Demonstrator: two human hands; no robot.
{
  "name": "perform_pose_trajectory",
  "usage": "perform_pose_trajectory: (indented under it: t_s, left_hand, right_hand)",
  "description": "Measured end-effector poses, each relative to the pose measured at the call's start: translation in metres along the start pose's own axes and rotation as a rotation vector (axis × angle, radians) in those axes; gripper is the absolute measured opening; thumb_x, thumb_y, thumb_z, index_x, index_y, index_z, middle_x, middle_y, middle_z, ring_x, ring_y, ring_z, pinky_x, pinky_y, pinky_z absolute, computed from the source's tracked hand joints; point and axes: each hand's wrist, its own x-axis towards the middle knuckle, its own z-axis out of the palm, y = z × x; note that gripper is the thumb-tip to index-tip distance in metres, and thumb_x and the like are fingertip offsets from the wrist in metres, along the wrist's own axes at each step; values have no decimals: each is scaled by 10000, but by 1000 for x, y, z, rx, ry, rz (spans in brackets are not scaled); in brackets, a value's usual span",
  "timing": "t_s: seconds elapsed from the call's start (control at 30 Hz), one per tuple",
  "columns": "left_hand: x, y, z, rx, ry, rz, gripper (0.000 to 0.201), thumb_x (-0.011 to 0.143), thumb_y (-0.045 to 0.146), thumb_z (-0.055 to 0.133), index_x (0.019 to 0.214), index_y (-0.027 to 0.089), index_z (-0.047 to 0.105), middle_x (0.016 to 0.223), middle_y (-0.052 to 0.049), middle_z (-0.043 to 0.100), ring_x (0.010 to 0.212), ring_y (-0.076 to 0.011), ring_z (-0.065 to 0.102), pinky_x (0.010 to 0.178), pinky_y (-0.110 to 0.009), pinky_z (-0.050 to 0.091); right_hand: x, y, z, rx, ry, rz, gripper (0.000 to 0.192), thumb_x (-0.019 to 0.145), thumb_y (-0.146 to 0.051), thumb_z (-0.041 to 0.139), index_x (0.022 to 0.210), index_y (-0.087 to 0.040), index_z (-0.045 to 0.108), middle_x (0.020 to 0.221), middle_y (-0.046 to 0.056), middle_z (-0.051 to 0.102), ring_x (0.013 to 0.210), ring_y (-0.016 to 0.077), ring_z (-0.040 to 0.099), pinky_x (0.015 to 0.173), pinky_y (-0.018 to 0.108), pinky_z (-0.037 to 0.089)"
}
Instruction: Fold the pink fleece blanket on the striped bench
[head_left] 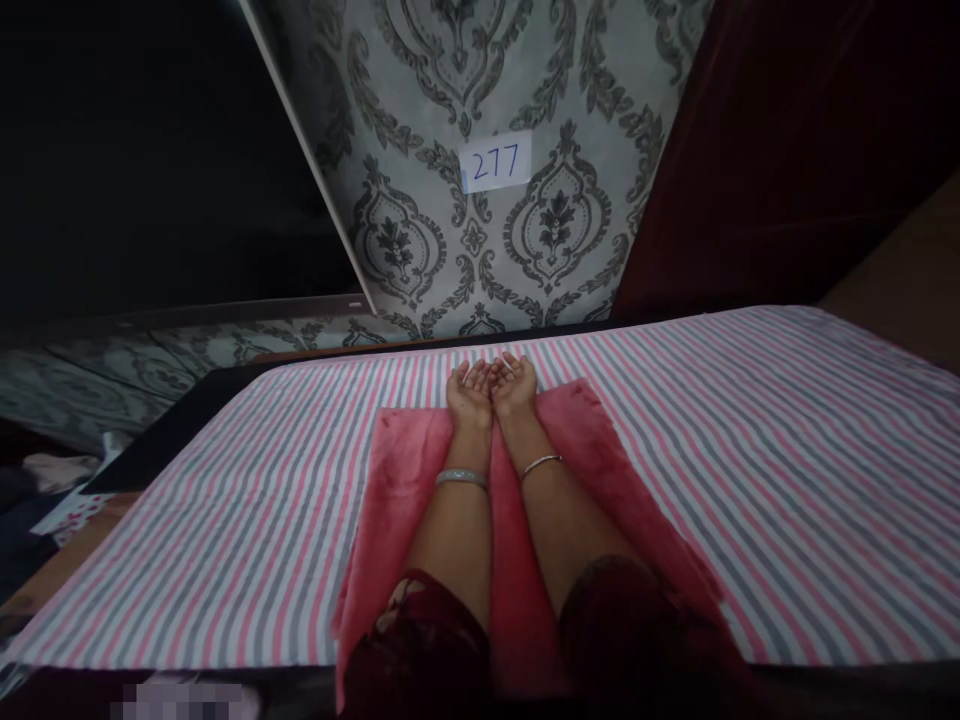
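My left hand (468, 388) and my right hand (514, 382) lie side by side, palms up, fingers apart, holding nothing. Both rest at the far edge of a pink fluffy cloth (397, 480) spread flat under my forearms. A bangle sits on each wrist. The pink cloth lies on a table covered with a pink, grey and white striped sheet (750, 450).
A patterned grey wall (420, 150) stands behind the table with a paper label reading 277 (496, 161). A dark red curtain (787, 130) hangs at the right. A dark panel fills the upper left. Clutter lies on the floor at the far left (60, 490).
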Motion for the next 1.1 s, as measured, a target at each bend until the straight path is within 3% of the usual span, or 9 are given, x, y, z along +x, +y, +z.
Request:
perform_pose_trajectory:
  t_s: [0.17, 0.3, 0.4, 0.5, 0.63, 0.77, 0.87, 0.97, 1.1]
  left_hand:
    - [-6, 4, 4, -9, -13, -26, 197, 957, 306, 396, 964, 181, 548, 1030, -126, 666, 1018, -196, 687, 833, -272, 559]
    - [-11, 21, 9, -45, -37, -89, 226, 963, 299, 355, 943, 177, 545, 1009, -132, 666, 1025, -213, 686, 826, -311, 573]
    - [-14, 54, 4, -19, -91, -76, 234, 959, 280, 349, 916, 175, 554, 1013, -137, 675, 1035, -224, 687, 860, -361, 578]
    - [-18, 102, -13, 120, -105, 64, 221, 954, 258, 369, 873, 183, 561, 995, -125, 692, 1016, -211, 693, 882, -346, 572]
    - [-35, 161, -45, 347, 32, 204, 208, 962, 206, 398, 850, 191, 573, 875, -85, 705, 896, -183, 700, 869, -322, 562]
    - [-69, 193, -82, 487, 136, 221, 195, 937, 112, 467, 891, 162, 650, 744, -58, 700, 630, -137, 658, 668, -250, 542]
    - [-102, 196, -116, 743, 162, 130, 119, 899, 144, 556, 888, 137, 674, 694, -74, 697, 493, -156, 619, 488, -244, 488]
    - [-133, 185, -146, 949, 104, 59, 153, 872, 280, 650, 914, 140, 695, 666, -56, 683, 466, -153, 599, 437, -228, 458]
    - [-153, 163, -159, 890, 99, 173, 213, 782, 287, 780, 959, 178, 735, 801, -65, 724, 668, -167, 674, 572, -213, 506]
  right_hand:
    - [-15, -9, 10, 39, -9, 28, 361, 979, -457, 573, 1183, -162, 607, 1104, 73, 640, 917, 180, 636, 790, 372, 571]
    - [-34, -32, 14, 75, -7, 54, 354, 1024, -433, 345, 982, -193, 601, 843, 44, 629, 754, 165, 627, 649, 320, 573]
    - [-47, -64, 6, 105, -62, 80, 313, 994, -408, 362, 946, -200, 591, 842, 63, 641, 733, 167, 631, 603, 287, 563]
    - [-55, -103, -10, 151, -74, 31, 259, 959, -417, 445, 964, -202, 589, 881, 72, 645, 734, 166, 639, 588, 269, 559]
    - [-66, -146, -39, 118, -19, -77, 218, 943, -382, 471, 952, -204, 596, 876, 66, 649, 735, 162, 649, 596, 268, 572]
    - [-91, -168, -80, -192, 72, -79, 104, 866, -260, 568, 921, -200, 631, 835, 54, 672, 700, 160, 656, 562, 250, 561]
    - [-124, -169, -120, -452, 121, -73, 146, 799, -247, 643, 936, -203, 670, 852, 53, 691, 682, 154, 662, 540, 230, 542]
    - [-162, -163, -152, -599, 118, -39, 234, 785, -339, 680, 994, -234, 690, 907, 57, 713, 722, 162, 682, 612, 255, 565]
    - [-202, -154, -160, -721, 59, 0, 451, 753, -524, 723, 1142, -305, 657, 1044, 62, 726, 877, 231, 709, 740, 357, 589]
